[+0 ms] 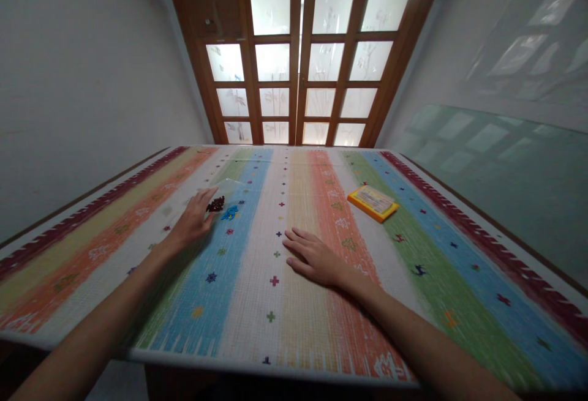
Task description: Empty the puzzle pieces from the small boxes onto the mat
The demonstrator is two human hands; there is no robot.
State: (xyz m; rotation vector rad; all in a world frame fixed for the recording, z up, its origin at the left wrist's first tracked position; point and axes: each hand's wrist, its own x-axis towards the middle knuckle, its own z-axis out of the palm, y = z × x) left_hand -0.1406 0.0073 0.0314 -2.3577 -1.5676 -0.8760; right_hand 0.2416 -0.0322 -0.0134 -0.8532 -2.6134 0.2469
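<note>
My left hand rests at the left edge of what looks like a clear plastic bag or sheet. Its thumb and fingers are spread apart around a cluster of small dark brown pieces; whether it touches the plastic cannot be made out. Just right of the pieces is a small bright blue shape with some orange, too small to name. My right hand lies palm down on the striped tablecloth, fingers stretched out and slightly apart, with nothing in it.
A flat yellow-orange box with a pale printed panel lies right of and beyond my right hand. At the table's far end stands a wooden door with glass panes. A greenish glass panel leans along the right wall.
</note>
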